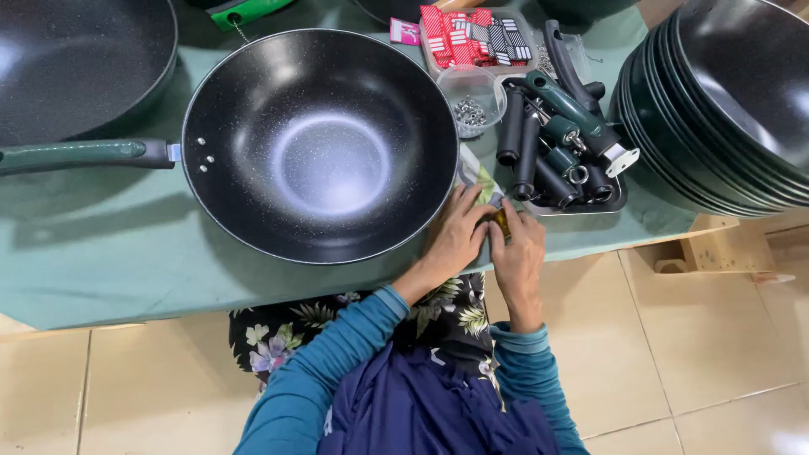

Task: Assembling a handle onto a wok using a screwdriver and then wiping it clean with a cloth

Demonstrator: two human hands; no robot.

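While both of our hands meet at the near edge of the green-covered table [109, 253], we see the left hand [455, 238] and the right hand [516, 253] closed together on a small yellowish part [501, 222], pinched between the fingertips and mostly hidden by them. A crumpled plastic bag [477, 177] lies just beyond the fingers, at about 12 o'clock from the hands, touching the rim of the large black wok [320, 143], which sits at roughly 10 o'clock with its green handle [84, 155] pointing toward 9 o'clock. At 1 o'clock a metal tray [619, 200] holds loose black and green handles [552, 139]; a clear cup of small screws [472, 112] stands at 12 o'clock, and a stack of dark pans [716, 109] fills the 2 o'clock corner. We judge the main risk to be the small part slipping from the fingertips, since it is held right at the table edge and would drop to the tiled floor [674, 354]. A careless elbow or wrist could also nudge the wok, or tip the screw cup so close behind it.
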